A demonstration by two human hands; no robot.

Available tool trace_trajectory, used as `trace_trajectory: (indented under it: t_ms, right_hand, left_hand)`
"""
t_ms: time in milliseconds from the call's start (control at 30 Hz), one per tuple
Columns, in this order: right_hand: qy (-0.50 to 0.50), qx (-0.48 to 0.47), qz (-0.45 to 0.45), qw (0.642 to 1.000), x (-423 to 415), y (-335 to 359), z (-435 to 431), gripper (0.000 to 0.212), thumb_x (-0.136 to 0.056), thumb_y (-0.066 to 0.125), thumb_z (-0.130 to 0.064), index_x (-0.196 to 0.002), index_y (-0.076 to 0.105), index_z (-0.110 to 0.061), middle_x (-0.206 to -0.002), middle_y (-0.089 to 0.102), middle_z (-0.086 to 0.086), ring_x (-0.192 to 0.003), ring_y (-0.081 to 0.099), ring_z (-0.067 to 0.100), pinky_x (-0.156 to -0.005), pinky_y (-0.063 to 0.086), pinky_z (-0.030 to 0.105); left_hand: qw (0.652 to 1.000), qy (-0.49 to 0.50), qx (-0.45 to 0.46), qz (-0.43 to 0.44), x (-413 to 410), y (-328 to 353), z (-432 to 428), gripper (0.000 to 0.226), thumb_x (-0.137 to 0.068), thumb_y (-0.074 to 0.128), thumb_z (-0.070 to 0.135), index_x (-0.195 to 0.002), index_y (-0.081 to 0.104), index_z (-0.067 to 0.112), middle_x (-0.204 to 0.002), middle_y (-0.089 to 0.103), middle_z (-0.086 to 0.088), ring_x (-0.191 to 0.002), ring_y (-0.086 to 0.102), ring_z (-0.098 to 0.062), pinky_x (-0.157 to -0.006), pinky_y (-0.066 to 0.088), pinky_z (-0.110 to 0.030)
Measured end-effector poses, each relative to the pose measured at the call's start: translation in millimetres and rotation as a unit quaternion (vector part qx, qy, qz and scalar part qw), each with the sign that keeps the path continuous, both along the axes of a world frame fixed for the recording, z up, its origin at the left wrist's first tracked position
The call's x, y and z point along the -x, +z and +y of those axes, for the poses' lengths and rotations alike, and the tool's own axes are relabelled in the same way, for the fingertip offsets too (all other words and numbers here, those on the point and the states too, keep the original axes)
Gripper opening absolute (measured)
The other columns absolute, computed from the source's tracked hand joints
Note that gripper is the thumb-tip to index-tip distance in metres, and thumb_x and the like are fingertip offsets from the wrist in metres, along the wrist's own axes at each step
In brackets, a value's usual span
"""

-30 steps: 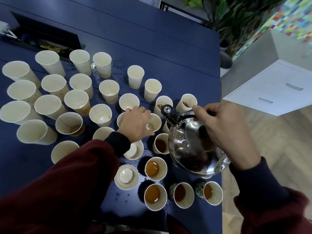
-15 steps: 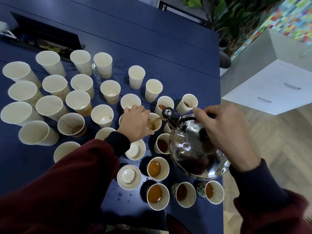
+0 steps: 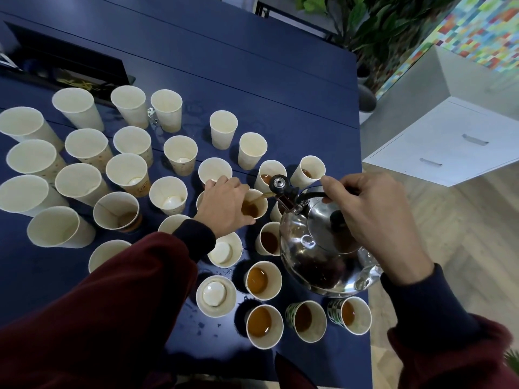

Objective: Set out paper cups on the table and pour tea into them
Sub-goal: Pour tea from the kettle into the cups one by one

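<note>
Many white paper cups stand on the dark blue table (image 3: pixel 280 88). My right hand (image 3: pixel 373 220) grips the black handle of a shiny steel kettle (image 3: pixel 317 254), tilted to the left. A thin stream of brown tea runs from its spout into one paper cup (image 3: pixel 254 209). My left hand (image 3: pixel 224 206) is wrapped around that cup's left side. Several cups near the table's front right hold tea, such as one cup (image 3: pixel 264 280) just below the kettle's left side. Cups at the left, like one tall cup (image 3: pixel 77 108), look empty.
A black open box (image 3: pixel 67 66) lies at the back left of the table. The table's right edge runs just past the kettle, with wooden floor beyond. A white drawer cabinet (image 3: pixel 449 141) and a potted plant (image 3: pixel 365 29) stand to the right.
The kettle tipped further left and tea began to stream into the cup under my left hand; that cup now holds brown tea. Both hands stayed roughly where they were.
</note>
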State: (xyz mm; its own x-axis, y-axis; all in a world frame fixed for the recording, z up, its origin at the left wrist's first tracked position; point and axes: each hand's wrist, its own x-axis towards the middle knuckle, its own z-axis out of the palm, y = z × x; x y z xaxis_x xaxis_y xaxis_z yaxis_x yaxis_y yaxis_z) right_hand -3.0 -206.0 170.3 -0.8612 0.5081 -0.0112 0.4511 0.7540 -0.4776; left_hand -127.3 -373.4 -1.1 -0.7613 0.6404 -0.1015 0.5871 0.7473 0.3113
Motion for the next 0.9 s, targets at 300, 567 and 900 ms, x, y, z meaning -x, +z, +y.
trace_trajectory:
  t_ms: [300, 567, 900]
  right_hand:
    - [-0.032, 0.096, 0.081, 0.992, -14.0, 5.9, -17.3, 0.046, -0.097, 0.061, -0.041, -0.055, 0.063, -0.022, -0.041, 0.041, -0.007, -0.041, 0.037, 0.009, -0.052, 0.034, 0.029]
    - [-0.036, 0.097, 0.112, 0.988, -34.5, 10.4, -44.0, 0.045, -0.095, 0.064, -0.040, -0.056, 0.062, -0.018, -0.043, 0.043, -0.001, -0.044, 0.040, 0.012, -0.052, 0.036, 0.031]
    - [0.032, 0.033, 0.036, 0.998, -47.6, 9.3, -61.7, 0.046, -0.090, 0.063, -0.054, -0.065, 0.067, -0.015, -0.053, 0.056, 0.005, -0.057, 0.056, 0.022, -0.057, 0.045, 0.038]
  left_hand:
    - [0.996, 0.063, -0.068, -0.014, -16.6, 21.2, -23.9, 0.048, -0.086, 0.068, 0.050, -0.121, 0.062, 0.018, -0.121, 0.060, -0.006, -0.115, 0.052, -0.028, -0.091, 0.039, -0.044]
    - [0.993, 0.062, -0.091, -0.031, -56.9, 4.5, -69.0, 0.058, -0.070, 0.063, 0.056, -0.109, 0.069, 0.013, -0.098, 0.063, -0.009, -0.090, 0.059, -0.035, -0.080, 0.046, -0.047]
    - [0.999, 0.043, 0.016, -0.019, -77.3, 6.3, -69.0, 0.075, -0.078, 0.067, 0.065, -0.134, 0.050, 0.018, -0.123, 0.053, -0.004, -0.113, 0.050, -0.026, -0.084, 0.035, -0.038]
